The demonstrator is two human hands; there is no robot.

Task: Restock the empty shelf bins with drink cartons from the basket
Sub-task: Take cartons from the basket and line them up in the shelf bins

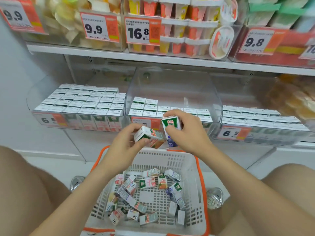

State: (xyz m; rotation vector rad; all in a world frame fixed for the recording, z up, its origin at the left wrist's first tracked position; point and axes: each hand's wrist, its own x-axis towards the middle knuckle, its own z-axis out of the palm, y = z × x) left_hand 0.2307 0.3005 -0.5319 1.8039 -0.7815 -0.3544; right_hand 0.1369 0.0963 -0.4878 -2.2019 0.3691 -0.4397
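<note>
Cartons fill both hands: left hand (pixel 127 143) grips a tilted carton (pixel 148 135), right hand (pixel 187 132) an upright carton (pixel 170 127).

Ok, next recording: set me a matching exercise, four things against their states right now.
Things: 1 left hand; 2 right hand; 3 left bin; 4 middle bin.
States: A partly filled; B holds an upright carton; C almost full; D holds a tilted carton.
Pairs: 1-D, 2-B, 3-C, 4-A.
</note>
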